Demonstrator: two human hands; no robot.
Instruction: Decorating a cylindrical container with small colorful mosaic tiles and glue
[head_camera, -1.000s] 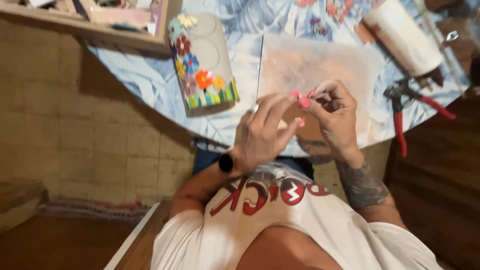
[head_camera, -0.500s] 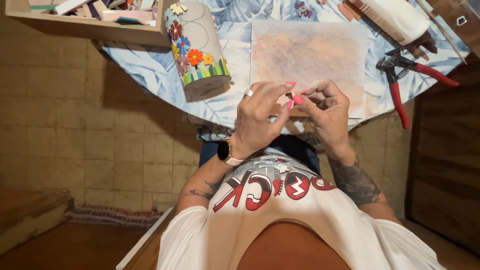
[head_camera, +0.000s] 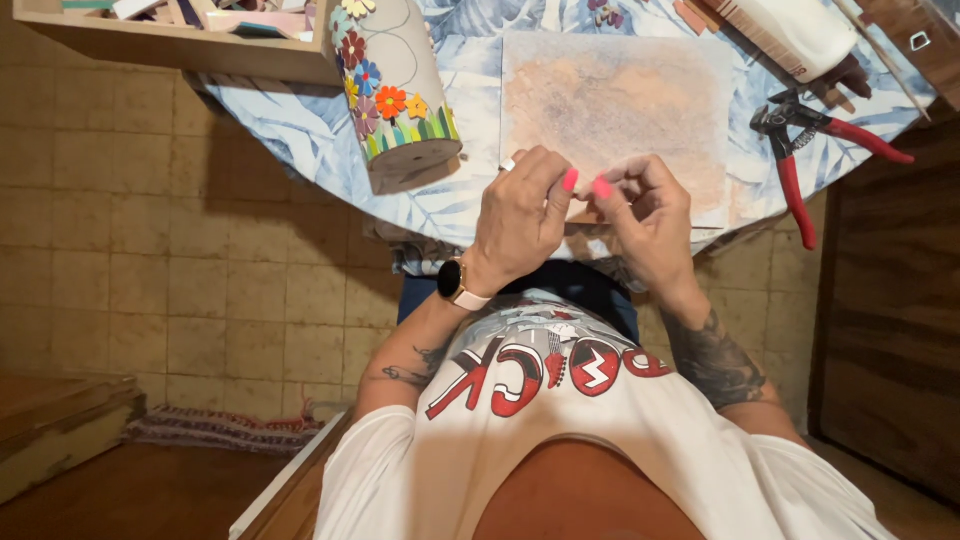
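Both hands meet at the near edge of the surface (head_camera: 300, 110): the left hand (head_camera: 520, 215) and right hand (head_camera: 645, 215) each have their grip pressed together, fingertips pinching a small pale piece (head_camera: 585, 207) between them, too small to identify. Held over the edge above the lap, it could drop to the floor should either pinch slacken. A flower-decorated cylinder (head_camera: 400, 85) lies left, red-handled nippers (head_camera: 800, 150) right, a stained sheet (head_camera: 620, 95) beyond.

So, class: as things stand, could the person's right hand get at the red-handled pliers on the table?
Probably yes. The pliers lie uncovered on the table to the side of the right hand, nothing between them. But both hands are pinching something small, so it would have to let go first.
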